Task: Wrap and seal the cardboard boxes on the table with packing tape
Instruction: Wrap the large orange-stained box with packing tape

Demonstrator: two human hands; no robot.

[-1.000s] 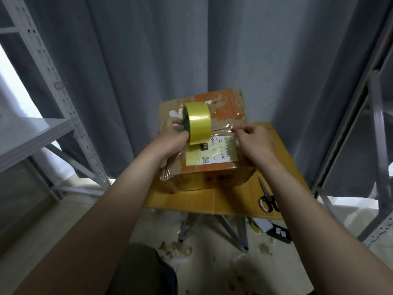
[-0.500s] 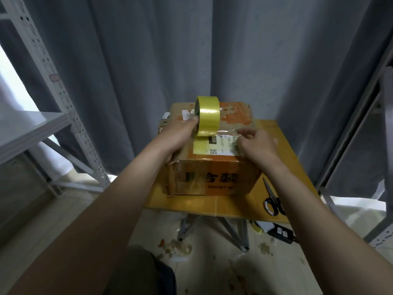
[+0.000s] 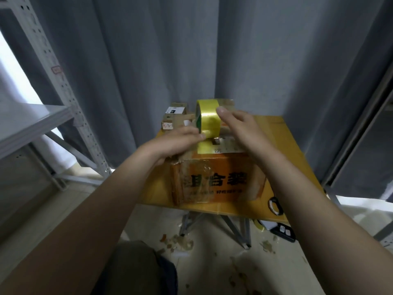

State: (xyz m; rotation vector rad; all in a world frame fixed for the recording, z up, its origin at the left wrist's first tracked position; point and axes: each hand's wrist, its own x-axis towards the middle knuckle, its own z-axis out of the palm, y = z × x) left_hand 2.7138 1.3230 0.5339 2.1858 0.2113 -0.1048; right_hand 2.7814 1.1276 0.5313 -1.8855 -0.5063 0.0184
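Grey curtains hang close behind the yellow table, bare toward 3 o'clock. At centre, the left hand grips the tape roll atop the box. The right hand lies over the roll with its fingers hidden, so its grip cannot be told; scissors sit at the 5 o'clock edge.

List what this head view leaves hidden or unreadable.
All in the head view:
- Shipping label text: too small, blurred, partly under the right hand.
- Left hand grip on the tape roll: blurred, unclear.
- Scissors: blades hidden by the right forearm.
- Cardboard box top seam: covered by both hands and the roll.
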